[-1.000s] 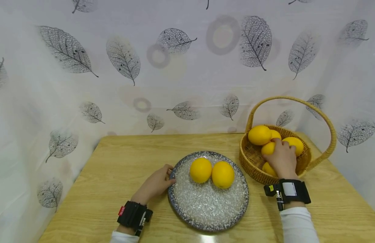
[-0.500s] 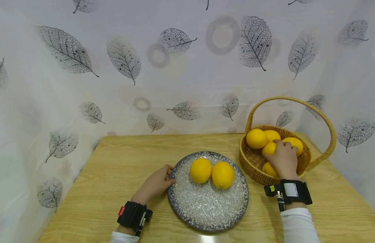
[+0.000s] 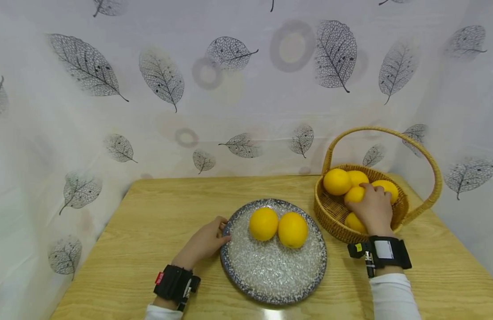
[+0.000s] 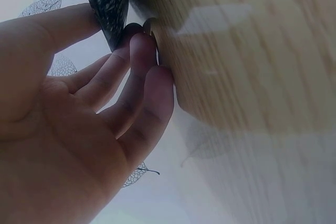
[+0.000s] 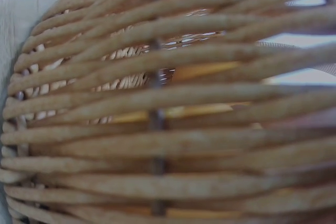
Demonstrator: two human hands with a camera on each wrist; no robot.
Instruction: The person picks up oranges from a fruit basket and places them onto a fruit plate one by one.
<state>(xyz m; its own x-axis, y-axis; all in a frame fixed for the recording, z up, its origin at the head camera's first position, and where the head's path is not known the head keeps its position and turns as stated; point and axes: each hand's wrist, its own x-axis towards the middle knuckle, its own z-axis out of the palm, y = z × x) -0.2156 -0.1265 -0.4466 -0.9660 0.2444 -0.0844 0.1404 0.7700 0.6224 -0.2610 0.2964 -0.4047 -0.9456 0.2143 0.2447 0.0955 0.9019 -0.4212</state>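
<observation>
At the left edge of the speckled grey plate (image 3: pixel 270 273), my left hand (image 3: pixel 204 242) holds the rim. In the left wrist view the thumb lies on the upper side of the plate (image 4: pixel 109 3), with the fingertips (image 4: pixel 158 85) under it, close to the tabletop. Two yellow oranges (image 3: pixel 264 224) sit side by side on the plate. My right hand (image 3: pixel 373 211) is inside the wicker basket (image 3: pixel 330 222), gripping a yellow orange (image 3: pixel 353 195) among several others. The right wrist view shows mostly the basket's woven wall (image 5: pixel 157 98), which hides the fingers.
The basket's tall arched handle (image 3: pixel 432 166) rises above and right of my right hand. Both items stand on a light wooden table (image 3: pixel 150 213). A white leaf-print curtain (image 3: pixel 246 106) hangs behind it and along both sides.
The orange at the basket's far left has rolled a little down and left, baring more of the one behind it. My right hand has shifted slightly right; the left hand and plate stay put.
</observation>
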